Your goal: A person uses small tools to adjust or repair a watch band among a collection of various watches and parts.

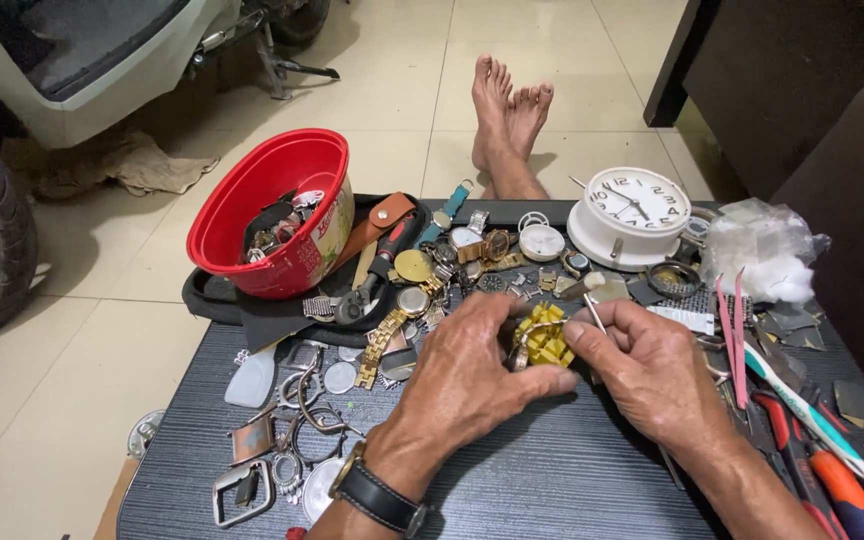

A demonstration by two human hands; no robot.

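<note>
Wrist, nearest the camera: left wrist carries a black-strapped wristwatch [377, 495], low over the dark grooved worktop [552, 480].
Left hand [472, 375]: fingers curled closed around a gold-coloured metal watch bracelet [542, 338], bunched up at mid-worktop.
Right hand [652, 365]: thumb and forefinger pinched on a thin metal tool [593, 312], its tip touching the bracelet.
Stage of work: judged to be mid-way; the bracelet is gripped and the tool applied, but whether any link or pin has come free cannot be told.
Remaining items: loose watches and cases [442, 275] lie in a spread beyond the hands; buckles and case rings [282, 440] lie to the left.
Containers: a red bowl [272, 210], tilted, holds more watch parts.
Other tools: pink tweezers [732, 340] and red-handled pliers [822, 470] lie at the right, untouched.
Background: a white alarm clock [632, 215] stands at the far edge.
</note>
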